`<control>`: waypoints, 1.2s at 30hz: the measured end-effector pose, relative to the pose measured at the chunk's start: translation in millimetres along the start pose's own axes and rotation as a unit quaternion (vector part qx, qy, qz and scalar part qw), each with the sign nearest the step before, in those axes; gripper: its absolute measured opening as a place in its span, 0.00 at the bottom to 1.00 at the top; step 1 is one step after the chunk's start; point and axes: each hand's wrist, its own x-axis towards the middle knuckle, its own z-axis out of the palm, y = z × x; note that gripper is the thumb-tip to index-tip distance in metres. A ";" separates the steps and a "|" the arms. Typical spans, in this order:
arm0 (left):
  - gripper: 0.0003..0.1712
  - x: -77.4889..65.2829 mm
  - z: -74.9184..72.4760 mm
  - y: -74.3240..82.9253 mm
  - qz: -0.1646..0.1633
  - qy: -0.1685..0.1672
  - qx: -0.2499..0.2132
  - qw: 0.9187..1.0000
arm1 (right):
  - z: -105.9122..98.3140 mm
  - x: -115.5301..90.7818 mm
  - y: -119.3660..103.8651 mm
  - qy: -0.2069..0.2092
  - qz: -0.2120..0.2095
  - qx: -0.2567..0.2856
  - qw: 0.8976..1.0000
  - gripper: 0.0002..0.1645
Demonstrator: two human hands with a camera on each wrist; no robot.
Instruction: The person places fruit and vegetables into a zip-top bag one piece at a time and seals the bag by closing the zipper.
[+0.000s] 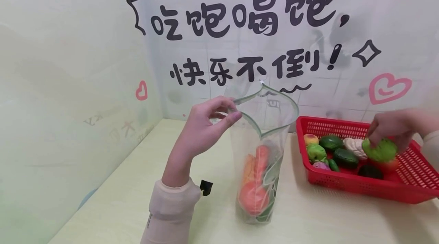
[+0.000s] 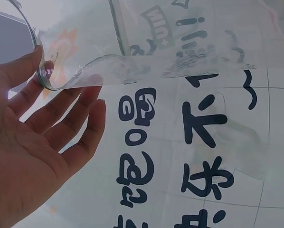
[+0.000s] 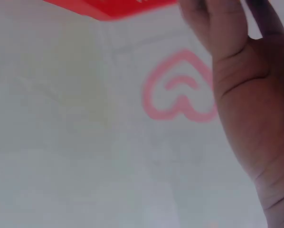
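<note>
My left hand [image 1: 205,127] pinches the left rim of a clear plastic bag [image 1: 262,137] with green edging, which stands upright on the table, its mouth spread wide. In the left wrist view, the thumb and index finger of the left hand [image 2: 52,123] hold the edge of the bag [image 2: 104,71]. Through its wall show a round orange-red tomato-like piece [image 1: 253,197], long orange pieces [image 1: 249,169] and something green. Over the red basket [image 1: 337,178], my right hand [image 1: 392,126] grips a round, bumpy green vegetable [image 1: 381,150] from above; the right wrist view leaves it out of frame.
Inside the basket lie dark green vegetables [image 1: 345,158], a light green pepper-like piece [image 1: 316,153], a white piece [image 1: 354,146], a yellow-orange fruit [image 1: 311,139] and a purple piece [image 1: 321,165]. Behind the bag rises a wall [image 1: 192,103] with black lettering. A small black patch [image 1: 206,187] shows beside the left sleeve.
</note>
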 end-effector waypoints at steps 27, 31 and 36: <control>0.05 2.6 2.2 0.1 0.015 -0.002 -0.009 1.000 | 24.3 -103.6 -248.6 0.253 -0.419 -0.096 0.866 0.36; 0.05 2.7 1.8 0.7 0.020 -0.002 -0.009 1.000 | 38.1 -99.9 -263.1 0.242 -0.387 -0.153 0.876 0.35; 0.05 2.1 0.7 1.0 0.018 -0.003 -0.005 1.000 | 44.7 -94.4 -270.2 0.244 -0.361 -0.193 0.879 0.35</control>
